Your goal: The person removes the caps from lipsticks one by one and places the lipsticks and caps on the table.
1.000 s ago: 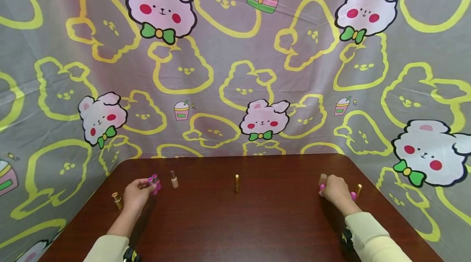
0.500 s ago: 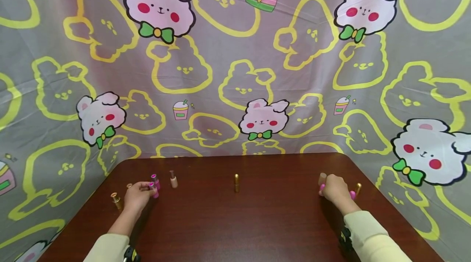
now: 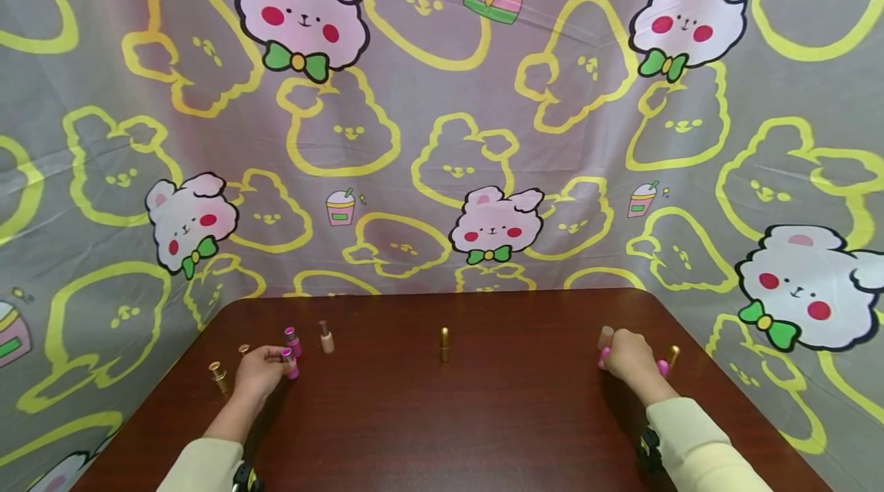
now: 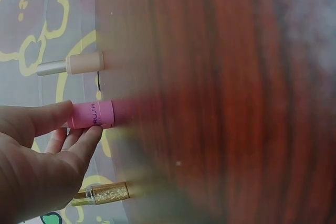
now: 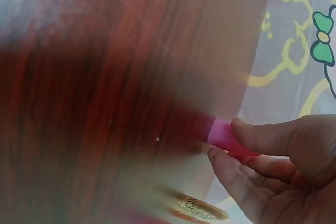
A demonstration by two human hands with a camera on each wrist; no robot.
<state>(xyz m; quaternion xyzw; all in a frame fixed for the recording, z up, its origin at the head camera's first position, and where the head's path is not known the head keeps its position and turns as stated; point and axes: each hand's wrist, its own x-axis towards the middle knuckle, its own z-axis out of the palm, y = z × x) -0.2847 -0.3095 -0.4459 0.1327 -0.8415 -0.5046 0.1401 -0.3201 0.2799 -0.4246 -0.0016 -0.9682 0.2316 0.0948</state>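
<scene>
In the head view my left hand [image 3: 259, 372] is at the table's left side, pinching an uncapped pink lipstick tube [image 3: 291, 366] that stands upright. Lettering shows on this pink tube [image 4: 93, 115] in the left wrist view, between thumb and fingers. A second pink lipstick tube [image 3: 293, 341] stands just behind it, a beige tube with a narrower top [image 3: 328, 340] to its right. Gold tubes [image 3: 218, 376] stand left of the hand. At far right my right hand [image 3: 631, 355] pinches a smooth pink cap-like piece [image 5: 226, 136]; its far end is hidden by the fingers.
A gold bullet-shaped tube [image 3: 445, 345] stands mid-table. Around the right hand are a beige cap-like piece [image 3: 605, 335], another pink piece [image 3: 664, 368] and a gold tube [image 3: 673, 357]. A patterned cloth [image 3: 387, 170] hangs behind the brown table [image 3: 442, 430].
My left hand has drawn the pink lipstick tube slightly toward me, away from the other pink one. A gold tube behind that hand has come into view. The right hand stays put.
</scene>
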